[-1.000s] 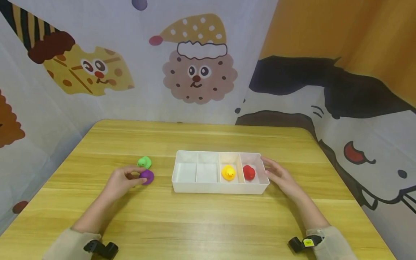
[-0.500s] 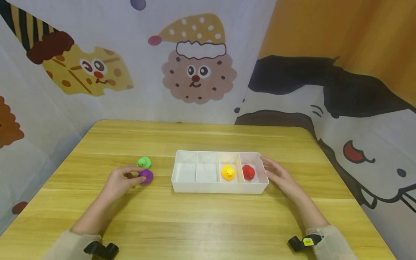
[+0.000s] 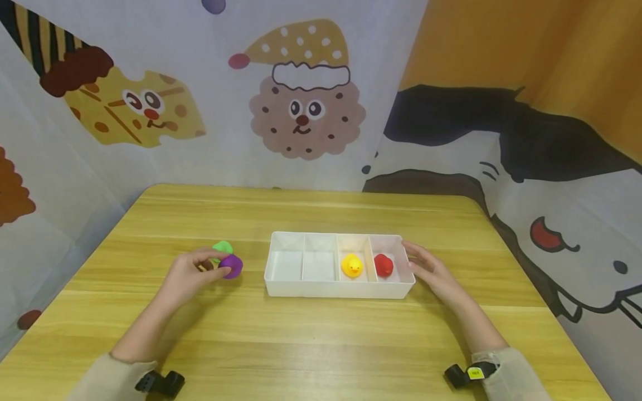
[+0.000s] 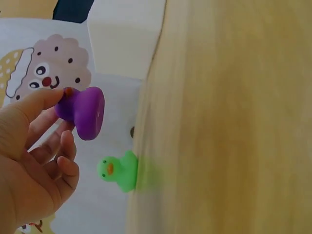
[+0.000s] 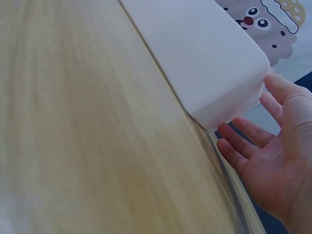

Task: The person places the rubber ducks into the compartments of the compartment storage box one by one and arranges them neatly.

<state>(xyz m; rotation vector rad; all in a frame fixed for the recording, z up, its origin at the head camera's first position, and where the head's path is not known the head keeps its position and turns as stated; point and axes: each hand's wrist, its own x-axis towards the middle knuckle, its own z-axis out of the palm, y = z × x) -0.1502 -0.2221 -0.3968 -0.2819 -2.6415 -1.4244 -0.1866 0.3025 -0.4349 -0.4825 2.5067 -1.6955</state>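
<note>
Between thumb and fingers, my left hand point(image 3: 190, 274) pinches a purple rubber duck point(image 4: 89, 114), raised off the table. In the left wrist view its flat base faces away from the palm. A green rubber duck point(image 4: 122, 170) stands on the table close by, partly covered by the left hand in the head view. At the right end of a white divided box point(image 3: 336, 290), my right hand point(image 3: 432, 270) rests its fingertips against the end wall, fingers relaxed. Inside the box, a yellow rubber duck point(image 3: 353, 266) and a red duck-like toy point(image 3: 384, 265) occupy the two right compartments.
The wooden table point(image 3: 316, 340) carries the box near its middle. The two left compartments point(image 3: 288, 266) show bare floors. Behind the table hangs a printed cloth point(image 3: 210, 150) with cartoon figures. A camera is strapped on each wrist.
My left hand has lifted the purple duck off the table and shifted it slightly right and away. The right hand, the box and the other ducks stay where they were.
</note>
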